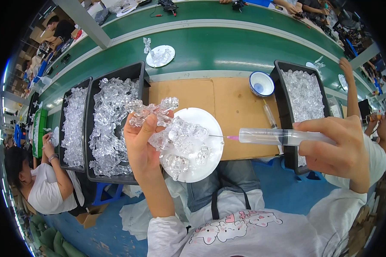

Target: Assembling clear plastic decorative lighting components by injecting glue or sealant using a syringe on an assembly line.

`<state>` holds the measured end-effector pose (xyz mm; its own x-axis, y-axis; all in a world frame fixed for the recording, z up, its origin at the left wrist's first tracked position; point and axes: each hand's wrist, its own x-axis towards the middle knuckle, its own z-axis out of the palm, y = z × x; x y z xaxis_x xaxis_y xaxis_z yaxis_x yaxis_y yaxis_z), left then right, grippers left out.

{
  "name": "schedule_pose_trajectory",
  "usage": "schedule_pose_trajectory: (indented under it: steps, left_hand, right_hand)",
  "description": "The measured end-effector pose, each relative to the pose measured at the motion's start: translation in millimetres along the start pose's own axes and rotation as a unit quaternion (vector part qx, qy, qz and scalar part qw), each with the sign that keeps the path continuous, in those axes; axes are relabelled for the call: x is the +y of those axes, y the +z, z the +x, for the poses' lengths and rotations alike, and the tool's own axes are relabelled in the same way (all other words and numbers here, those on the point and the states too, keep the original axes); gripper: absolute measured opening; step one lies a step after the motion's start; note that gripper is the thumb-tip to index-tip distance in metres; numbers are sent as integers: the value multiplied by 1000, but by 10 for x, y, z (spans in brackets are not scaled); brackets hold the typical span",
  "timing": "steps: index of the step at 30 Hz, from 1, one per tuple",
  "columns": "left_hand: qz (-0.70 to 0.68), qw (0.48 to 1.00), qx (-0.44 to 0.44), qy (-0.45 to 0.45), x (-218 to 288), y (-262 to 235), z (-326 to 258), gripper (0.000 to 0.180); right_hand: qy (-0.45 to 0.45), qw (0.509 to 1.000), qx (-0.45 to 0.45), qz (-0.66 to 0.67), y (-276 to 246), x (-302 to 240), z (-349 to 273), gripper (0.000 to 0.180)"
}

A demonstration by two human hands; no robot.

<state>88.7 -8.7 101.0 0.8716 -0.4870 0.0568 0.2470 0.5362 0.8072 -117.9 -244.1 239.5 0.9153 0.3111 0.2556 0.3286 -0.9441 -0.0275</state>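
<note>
My left hand [142, 143] is closed around a clear plastic part [152, 112] with knobbly ends. Right beside that hand is a white round disc [210, 128], with more clear moulded pieces [180, 137] on its face; whether they are joined to the held part I cannot tell. My right hand [336, 145] grips a large clear syringe [261, 136] lying level and pointing left. Its thin needle, with a pink hub [232, 138], reaches over the disc toward the clear pieces. Whether the needle tip touches them cannot be made out.
Black bins [90, 141] of clear plastic parts stand at left, another [280, 98] at right. Brown cardboard [238, 100] covers the work surface, holding a blue-and-white bowl [261, 84] and a second syringe [269, 115]. Beyond, a green conveyor [218, 51] carries a white disc [161, 56]. Co-workers sit on both sides.
</note>
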Motion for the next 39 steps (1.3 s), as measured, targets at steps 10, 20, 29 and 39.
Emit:
schedule_pose_trajectory:
  steps: [10, 20, 29, 39]
  left_hand:
    - [4, 1000, 1, -7, -33, 3, 7, 20]
    - [18, 1000, -1, -10, -31, 1, 8, 21]
    - [57, 998, 3, 27, -340, 96, 396, 21]
    - [194, 978, -73, 34, -1710, 246, 2309, 20]
  right_hand:
    - [3, 1000, -25, 3, 22, 18, -52, 20]
    - [18, 999, -37, 1, 27, 34, -71, 20]
    - [91, 993, 21, 70, 85, 266, -316, 23]
    - [408, 863, 174, 243, 717, 235, -1223, 12]
